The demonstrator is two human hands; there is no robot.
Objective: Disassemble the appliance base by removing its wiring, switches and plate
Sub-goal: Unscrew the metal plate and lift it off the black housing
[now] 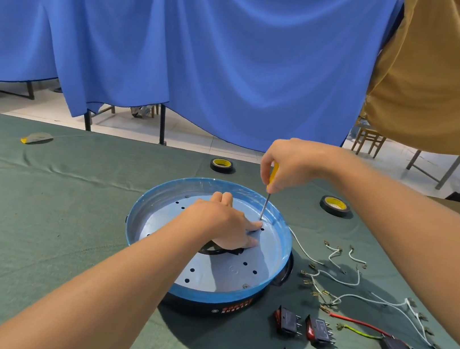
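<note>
The appliance base (pixel 203 305) sits mid-bench, its perforated plate (pixel 225 278) in place inside the blue rim. The left hand (pixel 218 223) lies flat on the plate with its fingers straight. The right hand (pixel 287 162) pinches a yellow-handled screwdriver (pixel 265 206), whose tip is on a screw at the plate's far right. Four switches (pixel 287 323) and loose wires (pixel 353 297) lie on the bench (pixel 37 220) to the right, so plate removal looks to be the step in hand. Next, the screwdriver must turn upright under steady pressure; another screw shows at the near edge.
</note>
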